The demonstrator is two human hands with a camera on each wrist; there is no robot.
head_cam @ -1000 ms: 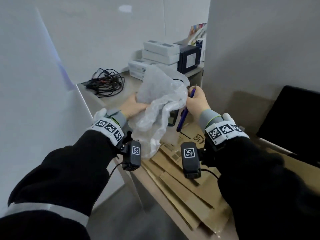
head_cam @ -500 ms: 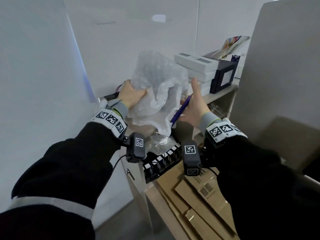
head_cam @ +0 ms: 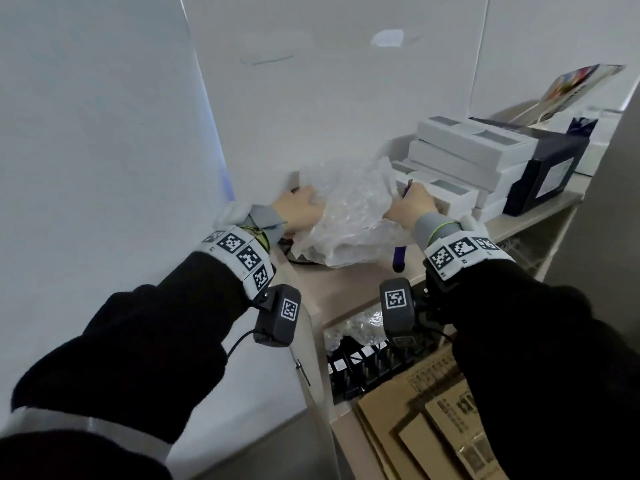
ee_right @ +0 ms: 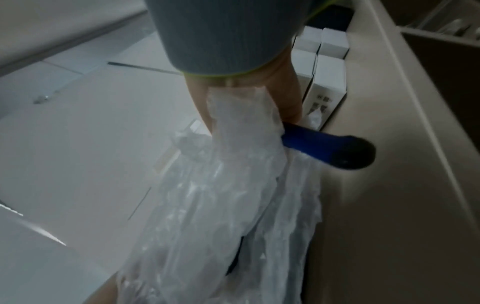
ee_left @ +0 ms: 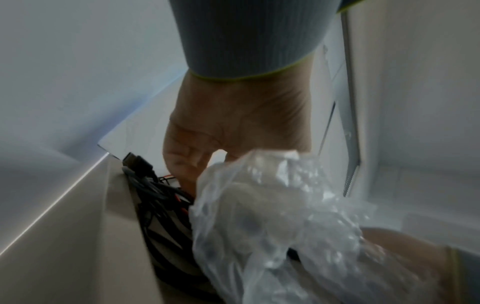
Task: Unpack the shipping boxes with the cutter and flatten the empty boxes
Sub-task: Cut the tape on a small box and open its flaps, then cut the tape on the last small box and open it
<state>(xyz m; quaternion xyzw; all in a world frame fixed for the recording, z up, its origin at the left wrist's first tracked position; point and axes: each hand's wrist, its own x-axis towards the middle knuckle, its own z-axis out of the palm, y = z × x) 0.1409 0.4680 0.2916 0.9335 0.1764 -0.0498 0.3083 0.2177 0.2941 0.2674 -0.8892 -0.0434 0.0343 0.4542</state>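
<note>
A crumpled sheet of clear bubble wrap point(head_cam: 349, 216) lies on the beige shelf top point(head_cam: 346, 285), partly over a tangle of black cables point(ee_left: 155, 195). My left hand point(head_cam: 301, 206) grips the wrap's left side; in the left wrist view the bubble wrap point(ee_left: 272, 216) hides the fingertips of that left hand point(ee_left: 233, 133). My right hand point(head_cam: 412, 206) grips the blue cutter point(head_cam: 400, 258) and holds the wrap's right edge against it. The right wrist view shows the cutter point(ee_right: 324, 146) handle sticking out beside the bubble wrap point(ee_right: 221, 195). Flattened cardboard boxes point(head_cam: 433, 427) lie below, at the lower right.
Stacked white boxes point(head_cam: 467, 157) and a black box point(head_cam: 547, 168) stand on the shelf top just right of my right hand. White wall panels close off the left and back. On the lower shelf sit black parts point(head_cam: 363, 368) and more plastic wrap point(head_cam: 367, 323).
Both hands have brought the bubble wrap down from chest height in front of the wall onto the shelf top, over the cables. The cutter stays in my right hand.
</note>
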